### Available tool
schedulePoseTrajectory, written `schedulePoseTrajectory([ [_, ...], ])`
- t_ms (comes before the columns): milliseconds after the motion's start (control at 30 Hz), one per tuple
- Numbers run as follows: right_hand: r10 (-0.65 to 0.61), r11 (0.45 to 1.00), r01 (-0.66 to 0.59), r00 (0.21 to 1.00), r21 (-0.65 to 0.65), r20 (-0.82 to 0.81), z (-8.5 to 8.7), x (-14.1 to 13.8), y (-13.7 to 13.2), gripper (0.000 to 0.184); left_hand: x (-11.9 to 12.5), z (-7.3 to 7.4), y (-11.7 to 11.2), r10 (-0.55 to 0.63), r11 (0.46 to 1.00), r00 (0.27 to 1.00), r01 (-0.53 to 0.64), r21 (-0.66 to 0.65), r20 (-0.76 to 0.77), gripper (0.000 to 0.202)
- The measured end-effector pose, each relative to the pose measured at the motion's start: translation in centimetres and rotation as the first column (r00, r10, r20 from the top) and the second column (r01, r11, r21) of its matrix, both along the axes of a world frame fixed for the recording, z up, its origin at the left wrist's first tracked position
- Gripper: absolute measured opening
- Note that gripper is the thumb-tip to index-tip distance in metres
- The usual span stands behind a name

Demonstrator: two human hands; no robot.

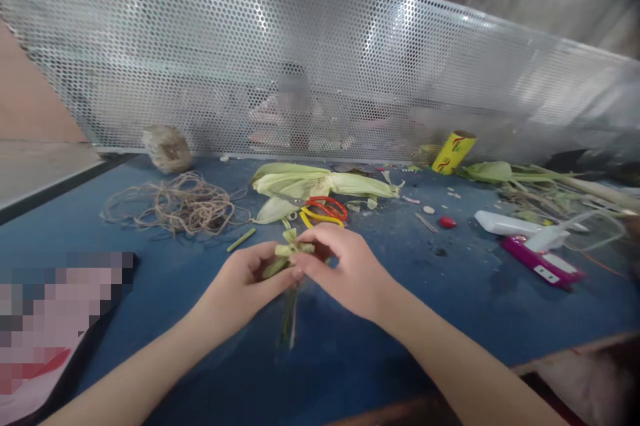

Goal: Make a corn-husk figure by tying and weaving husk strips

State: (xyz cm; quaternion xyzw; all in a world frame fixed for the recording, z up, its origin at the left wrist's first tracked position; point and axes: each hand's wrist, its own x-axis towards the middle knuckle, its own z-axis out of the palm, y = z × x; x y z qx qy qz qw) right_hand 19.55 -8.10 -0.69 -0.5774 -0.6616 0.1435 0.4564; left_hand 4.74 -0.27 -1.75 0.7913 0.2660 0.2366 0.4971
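Both hands meet over a small bundle of folded pale-green corn husk, with thin strands hanging below it. My left hand pinches the bundle from the left, thumb and fingers closed. From the right, my right hand grips its upper side, fingertips nearly touching the left thumb. Just beyond the hands lie scissors with red and yellow handles. Their blades rest on loose corn husks. A short green stalk piece lies left of the bundle.
Tangled twine and a twine ball occupy the left of the blue table. At right are a glue gun, a purple power strip, a red object, a yellow tube and stalks. A perforated metal screen borders the back.
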Motion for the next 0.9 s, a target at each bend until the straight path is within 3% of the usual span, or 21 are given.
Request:
schedulePoseTrajectory([
  [67, 0.032, 0.999, -0.031, 0.998, -0.012, 0.046, 0.7, 1.0, -0.1, 0.022, -0.2, 0.2, 0.4, -0.114, 0.982, 0.992, 0.119, -0.149, 0.047, 0.02],
  [200, 0.197, 0.972, -0.197, 0.98, -0.13, -0.014, 1.4, 2.5, -0.1, 0.032, -0.3, 0.5, 0.5, -0.212, 0.931, 0.971, 0.235, -0.28, 0.112, 0.016],
  [367, 0.217, 0.938, -0.244, 0.967, -0.246, -0.133, 0.7, 2.4, 0.0, 0.016, -0.2, 0.3, 0.4, -0.179, 0.923, 0.978, 0.204, -0.325, 0.105, 0.015],
  [533, 0.255, 0.94, -0.269, 0.963, -0.208, -0.092, 0.7, 2.4, -0.1, 0.011, -0.2, 0.5, -0.1, -0.133, 0.913, 0.984, 0.167, -0.372, 0.115, 0.028],
  [633, 0.124, 0.964, -0.11, 0.991, -0.243, 0.045, 0.5, 3.5, 0.6, 0.015, -0.1, 0.9, -0.5, -0.016, 0.91, 0.993, 0.063, -0.409, 0.119, 0.04],
  [733, -0.183, 0.942, 0.253, 0.937, -0.22, 0.297, -0.5, 5.2, 2.7, 0.019, 0.1, 0.7, -0.5, 0.042, 0.906, 0.994, 0.007, -0.424, 0.105, 0.034],
  [800, -0.256, 0.91, 0.353, 0.891, -0.217, 0.376, -1.5, 6.2, 4.7, 0.017, 0.1, 0.3, -0.2, 0.052, 0.899, 0.992, 0.004, -0.437, 0.117, 0.033],
  [900, -0.226, 0.886, 0.381, 0.852, -0.264, 0.472, -2.6, 6.8, 7.7, 0.022, 0.0, -0.3, 0.3, 0.011, 0.9, 0.99, 0.051, -0.432, 0.141, 0.033],
])
